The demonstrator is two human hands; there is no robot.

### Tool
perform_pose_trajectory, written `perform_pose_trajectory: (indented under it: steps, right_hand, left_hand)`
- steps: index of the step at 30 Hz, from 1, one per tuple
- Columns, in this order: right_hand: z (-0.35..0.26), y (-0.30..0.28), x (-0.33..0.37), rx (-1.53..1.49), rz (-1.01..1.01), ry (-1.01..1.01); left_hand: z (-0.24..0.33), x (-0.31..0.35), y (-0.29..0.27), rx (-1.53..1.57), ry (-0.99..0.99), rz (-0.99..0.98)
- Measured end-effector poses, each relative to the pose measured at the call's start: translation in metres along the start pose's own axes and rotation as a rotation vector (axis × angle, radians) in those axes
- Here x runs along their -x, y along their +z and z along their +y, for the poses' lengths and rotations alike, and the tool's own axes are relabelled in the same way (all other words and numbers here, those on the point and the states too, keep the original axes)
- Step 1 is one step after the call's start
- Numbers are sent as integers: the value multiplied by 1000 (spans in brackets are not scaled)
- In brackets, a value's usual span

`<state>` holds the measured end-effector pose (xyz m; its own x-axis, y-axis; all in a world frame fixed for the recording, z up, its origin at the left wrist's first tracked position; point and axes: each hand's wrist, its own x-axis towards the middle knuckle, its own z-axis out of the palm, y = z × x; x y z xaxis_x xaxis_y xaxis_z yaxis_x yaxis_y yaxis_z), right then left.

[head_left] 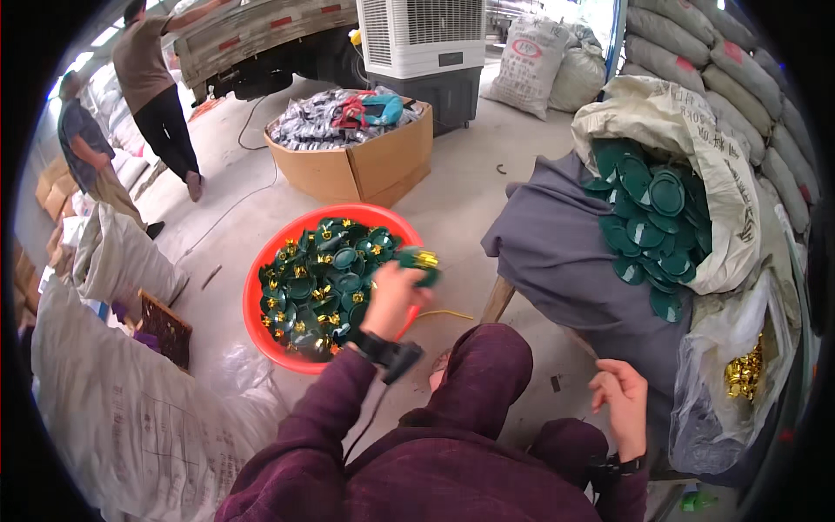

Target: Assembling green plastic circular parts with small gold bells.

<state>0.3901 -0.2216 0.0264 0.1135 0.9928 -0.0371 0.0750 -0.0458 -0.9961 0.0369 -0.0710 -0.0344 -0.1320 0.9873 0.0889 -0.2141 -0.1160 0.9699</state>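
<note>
Hands apart, a person in a maroon top [452,474] works at a red tub [254,313] full of green and gold pieces [346,259]. The left hand [394,300], above the tub's right side, is clamped on a green piece [424,264] with gold on it. The right hand [622,396], at near right, has its fingers curled beside a cloth-draped table; whether it pinches anything cannot be told from this view. On the gray cloth [552,222], an open white sack [739,187] lets out green discs [667,193], while a clear bag [703,426] at near right holds gold bits [745,371]. Beyond the tub stand a carton [315,178] heaped with silver packets [304,126] and a cooler [422,61]. Two people [143,65] stand at far left.
</note>
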Motion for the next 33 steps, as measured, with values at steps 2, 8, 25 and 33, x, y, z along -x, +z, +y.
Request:
perform_pose_trajectory:
  steps: [2, 8, 25, 33]
  right_hand:
    - [17, -26, 5, 7, 46, -10]
    - [25, -41, 13, 2, 73, -16]
    - [-49, -86, 75, 303, 427, -365]
    - [-26, -219, 35, 1065, 887, -366]
  left_hand:
    - [-14, -16, -46, -231, 52, 146]
    - [-63, -53, -152, -21, -146, 364]
    - [33, -75, 277, -1279, 954, -734]
    - [31, -86, 277, -1238, 952, -644]
